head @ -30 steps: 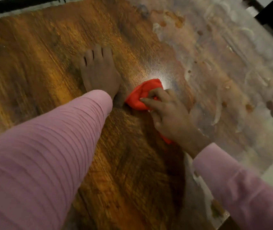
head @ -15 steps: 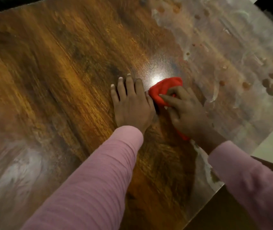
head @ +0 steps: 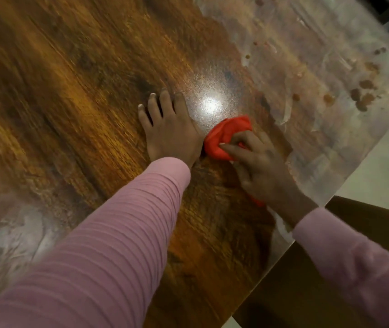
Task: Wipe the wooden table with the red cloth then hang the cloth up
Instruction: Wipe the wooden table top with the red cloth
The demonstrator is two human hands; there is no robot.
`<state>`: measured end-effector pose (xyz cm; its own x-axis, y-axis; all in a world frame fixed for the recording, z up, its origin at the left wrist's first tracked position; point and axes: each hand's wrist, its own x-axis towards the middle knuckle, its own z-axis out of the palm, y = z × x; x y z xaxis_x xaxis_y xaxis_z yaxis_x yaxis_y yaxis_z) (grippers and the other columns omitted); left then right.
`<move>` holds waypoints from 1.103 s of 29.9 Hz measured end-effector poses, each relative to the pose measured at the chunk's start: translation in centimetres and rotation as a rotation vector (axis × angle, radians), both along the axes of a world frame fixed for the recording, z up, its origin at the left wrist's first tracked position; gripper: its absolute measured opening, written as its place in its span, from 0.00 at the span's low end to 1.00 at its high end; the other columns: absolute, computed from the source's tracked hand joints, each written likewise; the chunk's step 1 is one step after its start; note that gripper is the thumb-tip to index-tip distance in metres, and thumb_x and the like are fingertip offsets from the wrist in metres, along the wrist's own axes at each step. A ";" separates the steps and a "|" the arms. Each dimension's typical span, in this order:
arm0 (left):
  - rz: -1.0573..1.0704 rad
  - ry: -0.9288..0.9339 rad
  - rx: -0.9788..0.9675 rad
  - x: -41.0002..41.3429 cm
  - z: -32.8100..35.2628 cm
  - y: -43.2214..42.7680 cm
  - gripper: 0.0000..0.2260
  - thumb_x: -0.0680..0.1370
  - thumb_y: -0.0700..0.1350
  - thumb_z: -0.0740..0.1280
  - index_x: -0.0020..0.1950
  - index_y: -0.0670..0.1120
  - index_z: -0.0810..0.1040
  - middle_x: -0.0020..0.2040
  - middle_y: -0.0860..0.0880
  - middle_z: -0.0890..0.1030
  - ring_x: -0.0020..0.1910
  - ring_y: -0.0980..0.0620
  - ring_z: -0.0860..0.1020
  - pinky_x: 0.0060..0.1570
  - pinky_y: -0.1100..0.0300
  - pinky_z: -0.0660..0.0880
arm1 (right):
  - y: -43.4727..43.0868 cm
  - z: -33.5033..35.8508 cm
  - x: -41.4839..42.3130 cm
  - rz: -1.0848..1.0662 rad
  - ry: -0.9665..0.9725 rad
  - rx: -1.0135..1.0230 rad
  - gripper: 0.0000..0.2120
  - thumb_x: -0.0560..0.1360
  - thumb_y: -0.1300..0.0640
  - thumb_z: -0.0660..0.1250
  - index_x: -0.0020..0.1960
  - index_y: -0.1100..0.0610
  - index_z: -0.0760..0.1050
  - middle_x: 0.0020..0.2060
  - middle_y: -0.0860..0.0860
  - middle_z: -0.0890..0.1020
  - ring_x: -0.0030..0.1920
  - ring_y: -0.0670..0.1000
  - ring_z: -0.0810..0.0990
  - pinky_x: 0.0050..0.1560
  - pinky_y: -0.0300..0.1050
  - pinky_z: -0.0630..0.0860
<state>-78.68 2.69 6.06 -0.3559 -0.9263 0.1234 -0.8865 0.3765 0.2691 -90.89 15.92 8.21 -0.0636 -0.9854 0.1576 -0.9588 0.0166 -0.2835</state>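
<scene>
Pink sleeves [head: 108, 252] lead out to our 2 hands on the wooden table [head: 58, 95]. Our left hand [head: 169, 131] lies flat with fingers spread, and just beside it our right hand [head: 262, 171] clamps the bunched red cloth [head: 224, 136] against the wood. Beyond, a pale smeared film with brown spots [head: 359, 93] covers the far right corner.

The scene is dim and warm. One bright round glare spot sits on the glossy table [head: 75, 95], from a light above. The left part of the wood is smeared by motion blur. The near pink sleeve [head: 98, 261] looks soft and stretched by the wide lens.
</scene>
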 end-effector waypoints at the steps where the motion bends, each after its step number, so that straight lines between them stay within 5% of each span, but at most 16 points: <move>1: -0.002 0.004 -0.002 0.0 0.0 0.0 0.28 0.73 0.50 0.45 0.68 0.44 0.70 0.70 0.42 0.70 0.71 0.40 0.65 0.70 0.39 0.57 | 0.1 0.1 -0.9 0.014 0.015 0.008 0.15 0.75 0.60 0.61 0.59 0.58 0.80 0.53 0.57 0.78 0.49 0.60 0.74 0.48 0.50 0.72; 7: -0.007 0.003 0.012 -0.1 0.0 -0.1 0.29 0.72 0.50 0.45 0.68 0.44 0.70 0.71 0.41 0.69 0.71 0.39 0.64 0.70 0.38 0.57 | -2.2 0.5 -6.9 -0.354 0.050 0.042 0.18 0.72 0.63 0.63 0.60 0.57 0.79 0.55 0.58 0.76 0.56 0.64 0.73 0.52 0.53 0.71; 17: -0.020 -0.012 0.010 0.0 -0.3 -0.1 0.26 0.74 0.49 0.48 0.69 0.44 0.69 0.71 0.42 0.68 0.71 0.39 0.64 0.71 0.38 0.57 | 5.3 0.4 0.9 0.109 0.040 0.071 0.16 0.77 0.60 0.58 0.62 0.58 0.78 0.56 0.56 0.78 0.53 0.56 0.74 0.52 0.47 0.71; 24: -0.036 0.007 0.013 0.3 -0.3 -0.1 0.28 0.74 0.50 0.45 0.69 0.44 0.69 0.71 0.42 0.68 0.72 0.39 0.63 0.71 0.38 0.55 | 1.8 1.0 -6.5 -0.289 0.136 0.075 0.16 0.75 0.65 0.64 0.62 0.60 0.77 0.55 0.61 0.76 0.56 0.63 0.74 0.53 0.59 0.73; 28: -0.055 0.013 0.030 0.3 -0.1 -0.2 0.29 0.73 0.50 0.44 0.70 0.43 0.69 0.71 0.42 0.68 0.72 0.40 0.63 0.71 0.38 0.54 | 4.8 0.6 -1.3 -0.214 0.076 0.059 0.18 0.74 0.60 0.61 0.62 0.58 0.77 0.56 0.57 0.76 0.54 0.60 0.73 0.52 0.50 0.71; 33: -0.099 0.043 0.015 0.4 -0.1 -0.1 0.23 0.76 0.47 0.52 0.69 0.43 0.69 0.69 0.42 0.69 0.70 0.41 0.65 0.71 0.40 0.57 | 9.0 0.7 3.2 -0.074 0.082 0.129 0.17 0.77 0.59 0.59 0.62 0.60 0.77 0.56 0.58 0.78 0.53 0.61 0.76 0.52 0.55 0.75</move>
<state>-78.28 2.58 5.97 -0.4403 -0.8888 0.1272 -0.8328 0.4573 0.3121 -87.72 24.96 8.89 -0.1286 -0.9910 0.0376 -0.9736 0.1190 -0.1950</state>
